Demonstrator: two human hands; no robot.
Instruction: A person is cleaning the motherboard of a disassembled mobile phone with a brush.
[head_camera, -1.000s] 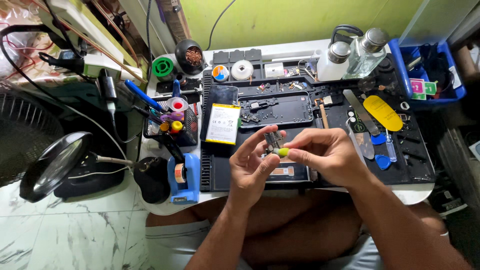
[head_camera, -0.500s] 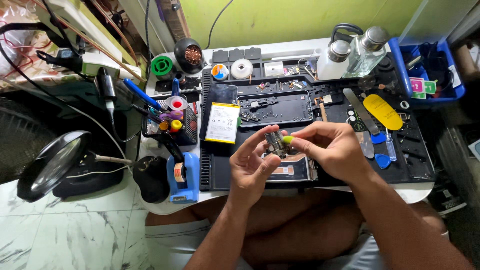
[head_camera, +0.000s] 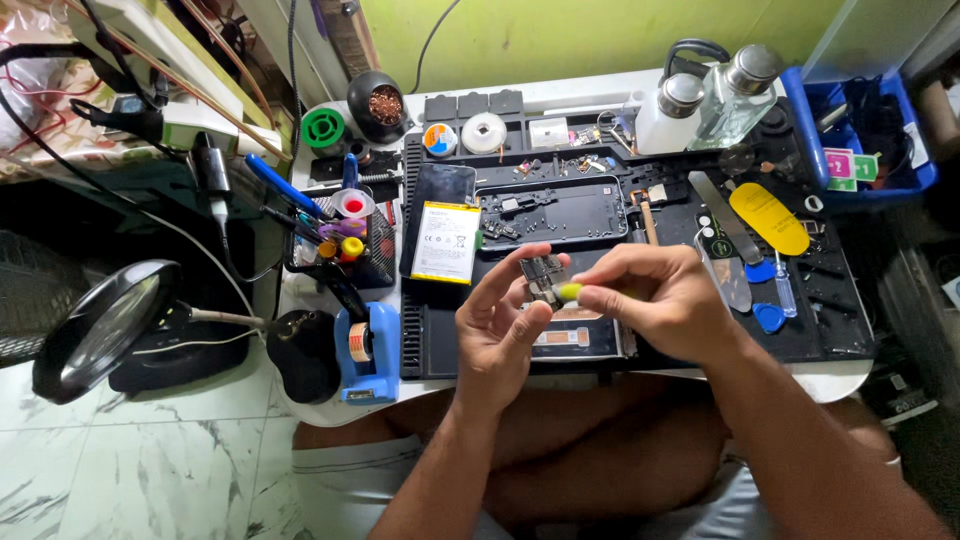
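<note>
Looking down from the head camera, the left hand (head_camera: 497, 330) pinches a small metal part (head_camera: 541, 277) between thumb and fingers at picture centre, above the black work mat (head_camera: 820, 320). The right hand (head_camera: 655, 300), at three o'clock of the part, is clamped on a yellow-tipped tool (head_camera: 568, 291) touching it. A phone battery (head_camera: 445, 242) lies at ten o'clock, a yellow pry tool (head_camera: 768, 218) at two o'clock.
</note>
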